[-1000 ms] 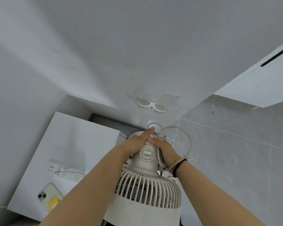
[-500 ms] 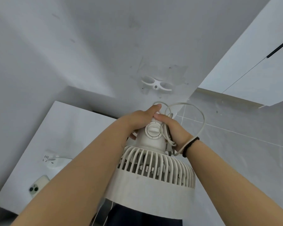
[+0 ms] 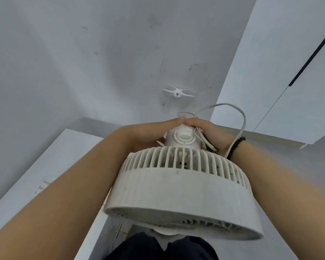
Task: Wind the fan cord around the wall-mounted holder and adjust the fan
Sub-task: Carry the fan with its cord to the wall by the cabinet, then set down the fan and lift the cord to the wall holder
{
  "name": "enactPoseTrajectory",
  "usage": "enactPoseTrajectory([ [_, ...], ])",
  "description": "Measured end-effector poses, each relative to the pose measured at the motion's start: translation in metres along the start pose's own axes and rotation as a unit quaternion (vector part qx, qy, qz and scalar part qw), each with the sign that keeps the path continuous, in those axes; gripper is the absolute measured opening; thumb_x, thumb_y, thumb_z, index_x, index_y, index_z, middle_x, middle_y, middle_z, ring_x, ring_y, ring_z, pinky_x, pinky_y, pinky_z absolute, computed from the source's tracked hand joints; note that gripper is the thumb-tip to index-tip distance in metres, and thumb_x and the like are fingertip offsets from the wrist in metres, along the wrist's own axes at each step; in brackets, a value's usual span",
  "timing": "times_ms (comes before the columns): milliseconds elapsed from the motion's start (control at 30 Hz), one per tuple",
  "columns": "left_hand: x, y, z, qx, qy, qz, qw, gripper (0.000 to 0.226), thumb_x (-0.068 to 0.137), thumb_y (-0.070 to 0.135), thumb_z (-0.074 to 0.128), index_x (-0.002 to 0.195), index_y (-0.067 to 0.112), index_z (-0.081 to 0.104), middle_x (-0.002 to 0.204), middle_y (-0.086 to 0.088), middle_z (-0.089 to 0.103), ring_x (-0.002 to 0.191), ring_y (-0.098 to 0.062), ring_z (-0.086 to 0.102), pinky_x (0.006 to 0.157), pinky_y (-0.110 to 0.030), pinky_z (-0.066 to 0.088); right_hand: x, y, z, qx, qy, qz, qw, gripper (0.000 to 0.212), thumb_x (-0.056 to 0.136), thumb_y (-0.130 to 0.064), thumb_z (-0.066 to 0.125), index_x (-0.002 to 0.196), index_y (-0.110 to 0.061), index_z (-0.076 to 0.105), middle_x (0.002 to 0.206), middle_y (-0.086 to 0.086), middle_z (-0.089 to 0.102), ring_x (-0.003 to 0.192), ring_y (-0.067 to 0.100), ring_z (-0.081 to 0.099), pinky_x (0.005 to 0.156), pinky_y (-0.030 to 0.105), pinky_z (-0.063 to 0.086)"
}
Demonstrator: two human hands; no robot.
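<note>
Fan, one, gripped by left hand and right hand; one cord, one holder.

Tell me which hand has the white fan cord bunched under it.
The right hand, the one with the black bead bracelet; the white fan cord loops out from beneath it. The left hand grips only the fan's motor housing.

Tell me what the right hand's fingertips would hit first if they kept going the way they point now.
The right hand points leftward across the fan's motor housing, so it would meet the left hand's fingertips first; they look already touching, though depth is unclear.
</note>
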State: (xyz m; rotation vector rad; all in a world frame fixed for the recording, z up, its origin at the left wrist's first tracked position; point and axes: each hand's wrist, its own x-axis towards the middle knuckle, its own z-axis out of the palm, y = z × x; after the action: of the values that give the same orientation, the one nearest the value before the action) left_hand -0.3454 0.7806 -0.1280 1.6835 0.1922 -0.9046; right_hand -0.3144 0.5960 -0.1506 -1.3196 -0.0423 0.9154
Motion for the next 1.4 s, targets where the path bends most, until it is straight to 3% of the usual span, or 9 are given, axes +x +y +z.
enactPoseTrajectory([
  [167, -0.023, -0.042, 0.012, -0.106, -0.071, 0.1, 0.987, 0.042, 0.1, 0.04, 0.048, 0.137, 0.02, 0.053, 0.137, -0.008, 0.059, 0.131, -0.026, 0.051, 0.111, -0.043, 0.036, -0.025, 0.014, 0.009, 0.015, 0.007, 0.008, 1.0, 0.034, 0.095, -0.036, 0.049, 0.107, -0.007, 0.062, 0.096, 0.011, 0.069, 0.081, 0.025, 0.068, 0.076, 0.033, 0.055],
  [300, -0.036, -0.069, 0.035, -0.099, -0.108, 0.128, 0.981, 0.043, 0.098, 0.036, 0.056, 0.137, 0.018, 0.052, 0.142, -0.008, 0.053, 0.137, -0.031, 0.043, 0.117, -0.052, 0.025, -0.044, 0.035, 0.019, -0.029, 0.041, 0.035, 0.998, 0.058, 0.086, -0.045, 0.062, 0.127, -0.004, 0.057, 0.128, 0.019, 0.059, 0.111, 0.035, 0.057, 0.105, 0.046, 0.04],
  [500, -0.056, -0.065, 0.036, -0.001, 0.003, 0.125, 0.992, 0.043, 0.091, 0.045, 0.06, 0.131, 0.031, 0.058, 0.125, 0.0, 0.068, 0.116, -0.02, 0.064, 0.106, -0.042, 0.043, -0.055, 0.028, 0.04, -0.106, 0.12, 0.027, 0.987, 0.048, 0.092, -0.041, 0.053, 0.12, -0.003, 0.062, 0.11, 0.017, 0.064, 0.091, 0.031, 0.059, 0.086, 0.037, 0.047],
  [633, -0.079, -0.049, 0.037, 0.121, 0.132, 0.146, 0.973, 0.038, 0.093, 0.026, 0.057, 0.13, 0.031, 0.059, 0.117, 0.008, 0.068, 0.092, -0.005, 0.066, 0.073, -0.016, 0.047, -0.068, 0.022, 0.051, -0.181, 0.256, 0.005, 0.95, 0.043, 0.081, -0.043, 0.07, 0.104, -0.007, 0.065, 0.083, 0.005, 0.063, 0.07, 0.018, 0.057, 0.066, 0.028, 0.049],
  [700, -0.09, -0.043, 0.039, 0.16, 0.172, 0.148, 0.961, 0.048, 0.09, 0.019, 0.058, 0.138, 0.025, 0.052, 0.123, 0.004, 0.063, 0.092, -0.005, 0.062, 0.077, -0.016, 0.047, -0.078, 0.02, 0.052, -0.166, 0.3, -0.037, 0.939, 0.033, 0.08, -0.035, 0.074, 0.092, -0.007, 0.059, 0.077, 0.008, 0.063, 0.057, 0.019, 0.057, 0.054, 0.025, 0.049],
  [833, -0.114, -0.052, 0.06, 0.207, 0.216, 0.189, 0.935, 0.048, 0.097, 0.04, 0.05, 0.143, 0.025, 0.045, 0.147, 0.005, 0.045, 0.127, -0.014, 0.047, 0.102, -0.025, 0.032, -0.106, 0.012, 0.052, -0.061, 0.35, -0.109, 0.928, 0.02, 0.08, -0.019, 0.073, 0.088, -0.005, 0.061, 0.078, 0.014, 0.07, 0.065, 0.029, 0.065, 0.063, 0.038, 0.054],
  [967, -0.136, -0.082, 0.083, 0.168, 0.281, 0.308, 0.893, 0.041, 0.099, 0.043, 0.045, 0.137, 0.029, 0.046, 0.138, 0.009, 0.047, 0.113, -0.004, 0.049, 0.092, -0.02, 0.034, -0.13, 0.016, 0.063, -0.018, 0.392, -0.187, 0.9, 0.008, 0.081, -0.012, 0.064, 0.078, -0.005, 0.061, 0.076, 0.013, 0.067, 0.062, 0.025, 0.066, 0.055, 0.033, 0.051],
  [1067, -0.143, -0.102, 0.086, 0.175, 0.272, 0.341, 0.883, 0.036, 0.095, 0.053, 0.047, 0.125, 0.035, 0.054, 0.125, 0.015, 0.057, 0.112, -0.003, 0.053, 0.09, -0.021, 0.041, -0.144, 0.024, 0.076, -0.023, 0.414, -0.23, 0.881, 0.016, 0.083, -0.013, 0.065, 0.095, -0.003, 0.062, 0.081, 0.011, 0.068, 0.06, 0.019, 0.068, 0.057, 0.034, 0.053],
  [1400, -0.163, -0.13, 0.105, 0.239, 0.25, 0.355, 0.869, 0.101, 0.051, 0.088, 0.062, 0.138, 0.043, 0.037, 0.134, 0.017, 0.046, 0.123, -0.007, 0.046, 0.106, -0.042, 0.042, -0.191, 0.06, 0.092, -0.033, 0.503, -0.326, 0.8, 0.023, 0.079, -0.01, 0.068, 0.1, -0.006, 0.061, 0.079, 0.007, 0.061, 0.065, 0.019, 0.057, 0.075, 0.048, 0.058],
])
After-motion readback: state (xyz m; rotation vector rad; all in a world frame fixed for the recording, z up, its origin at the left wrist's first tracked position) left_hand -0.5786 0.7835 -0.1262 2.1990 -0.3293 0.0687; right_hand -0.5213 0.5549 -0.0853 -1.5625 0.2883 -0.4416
